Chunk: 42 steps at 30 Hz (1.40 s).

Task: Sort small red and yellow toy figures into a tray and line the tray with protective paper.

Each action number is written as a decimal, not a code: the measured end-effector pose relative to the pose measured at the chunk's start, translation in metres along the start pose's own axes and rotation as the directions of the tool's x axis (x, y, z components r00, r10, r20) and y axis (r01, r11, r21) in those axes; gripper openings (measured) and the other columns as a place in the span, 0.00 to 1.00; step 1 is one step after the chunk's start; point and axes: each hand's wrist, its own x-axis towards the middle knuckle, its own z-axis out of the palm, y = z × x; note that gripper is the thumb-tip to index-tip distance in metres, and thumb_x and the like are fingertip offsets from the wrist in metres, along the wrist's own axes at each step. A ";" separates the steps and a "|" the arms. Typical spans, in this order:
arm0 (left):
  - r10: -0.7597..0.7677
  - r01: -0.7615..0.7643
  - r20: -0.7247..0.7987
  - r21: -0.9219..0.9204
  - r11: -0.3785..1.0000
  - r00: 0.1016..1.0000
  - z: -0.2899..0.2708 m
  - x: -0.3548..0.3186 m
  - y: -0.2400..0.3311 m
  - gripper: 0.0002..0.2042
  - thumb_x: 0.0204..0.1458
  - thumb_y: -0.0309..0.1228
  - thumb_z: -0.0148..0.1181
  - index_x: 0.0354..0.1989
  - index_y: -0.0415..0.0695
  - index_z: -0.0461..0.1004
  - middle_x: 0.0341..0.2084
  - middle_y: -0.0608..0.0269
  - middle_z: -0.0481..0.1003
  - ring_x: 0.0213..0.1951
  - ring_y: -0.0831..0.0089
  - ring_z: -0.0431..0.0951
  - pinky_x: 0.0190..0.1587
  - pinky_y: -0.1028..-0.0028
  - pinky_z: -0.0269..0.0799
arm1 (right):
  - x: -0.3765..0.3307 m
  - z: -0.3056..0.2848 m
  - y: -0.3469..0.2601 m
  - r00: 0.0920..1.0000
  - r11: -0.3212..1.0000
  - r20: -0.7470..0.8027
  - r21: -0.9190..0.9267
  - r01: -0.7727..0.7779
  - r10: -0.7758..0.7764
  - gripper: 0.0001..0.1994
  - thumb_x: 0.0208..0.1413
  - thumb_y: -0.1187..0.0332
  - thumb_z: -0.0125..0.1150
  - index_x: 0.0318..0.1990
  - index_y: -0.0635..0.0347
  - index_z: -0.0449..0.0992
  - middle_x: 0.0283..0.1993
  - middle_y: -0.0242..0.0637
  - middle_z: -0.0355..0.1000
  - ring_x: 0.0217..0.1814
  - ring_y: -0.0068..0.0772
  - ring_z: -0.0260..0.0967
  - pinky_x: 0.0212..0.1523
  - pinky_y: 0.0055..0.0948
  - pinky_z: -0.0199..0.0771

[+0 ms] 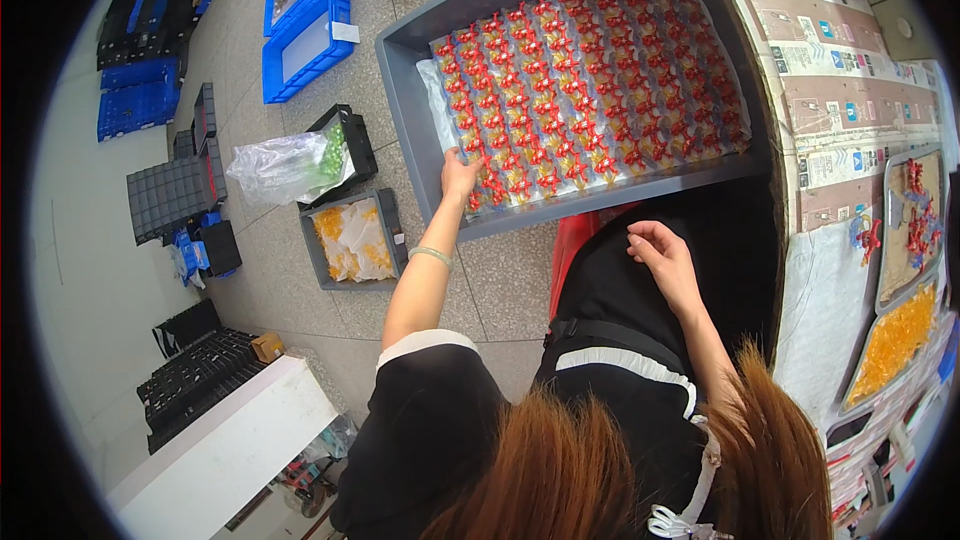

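so it's a big grey tray (pixel 404 100) with raised walls, packed with loads of little red pieces (pixel 600 68), all spiky looking, with yellowish and bluish see-through bits showing around them. They're lined up in pretty neat rows running near to far, sitting super close together, too small to make out individually tbh. White liner (pixel 433 90) underneath, peeking out along the left side and between some rows near the middle

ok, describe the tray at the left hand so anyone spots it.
Find the table along the picture's right. Just left of it is a large grey tray, left hand at its left side. Only it holds rows of red pieces.
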 end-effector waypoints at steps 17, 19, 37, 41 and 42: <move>-0.149 0.259 0.220 -0.659 0.706 0.964 -0.035 0.049 0.002 0.24 0.55 0.39 0.45 0.59 0.50 0.49 0.53 0.60 0.59 0.55 0.64 0.57 0.54 0.59 0.51 | -0.008 -0.001 0.004 1.000 1.000 0.006 -0.007 0.029 -0.029 0.10 0.53 0.69 0.53 0.40 0.64 0.70 0.33 0.29 0.69 0.34 0.17 0.65 0.37 0.16 0.64; -0.161 0.301 0.261 -0.701 0.646 0.952 -0.023 0.060 0.004 0.24 0.55 0.41 0.46 0.59 0.51 0.51 0.53 0.60 0.59 0.55 0.65 0.56 0.55 0.58 0.50 | -0.013 -0.010 0.007 0.999 1.000 -0.048 -0.006 -0.001 0.001 0.10 0.53 0.69 0.53 0.40 0.64 0.70 0.33 0.29 0.69 0.35 0.17 0.66 0.37 0.17 0.65; 0.657 -0.592 -0.127 -0.584 0.556 0.743 -0.031 -0.050 0.227 0.14 0.52 0.27 0.49 0.48 0.39 0.66 0.43 0.58 0.69 0.48 0.69 0.68 0.50 0.73 0.62 | -0.078 -0.043 -0.002 0.934 0.981 -0.312 0.036 0.192 -0.172 0.11 0.51 0.71 0.55 0.41 0.65 0.70 0.38 0.33 0.70 0.40 0.22 0.66 0.43 0.20 0.65; 0.560 -0.497 -0.118 -0.631 0.596 0.820 -0.077 -0.015 0.184 0.13 0.52 0.26 0.49 0.47 0.40 0.65 0.41 0.64 0.69 0.42 0.78 0.69 0.43 0.80 0.65 | -0.074 -0.040 0.010 0.954 0.984 -0.277 0.099 0.147 -0.115 0.10 0.54 0.70 0.51 0.42 0.63 0.70 0.38 0.30 0.68 0.36 0.19 0.66 0.38 0.16 0.65; 0.520 -0.454 -0.106 -0.652 0.607 0.848 -0.089 -0.013 0.172 0.13 0.53 0.27 0.48 0.47 0.40 0.65 0.41 0.64 0.69 0.41 0.79 0.69 0.40 0.80 0.66 | -0.074 -0.040 0.013 0.961 0.986 -0.253 0.096 0.136 -0.108 0.10 0.54 0.70 0.51 0.42 0.63 0.70 0.38 0.30 0.68 0.36 0.19 0.66 0.38 0.16 0.65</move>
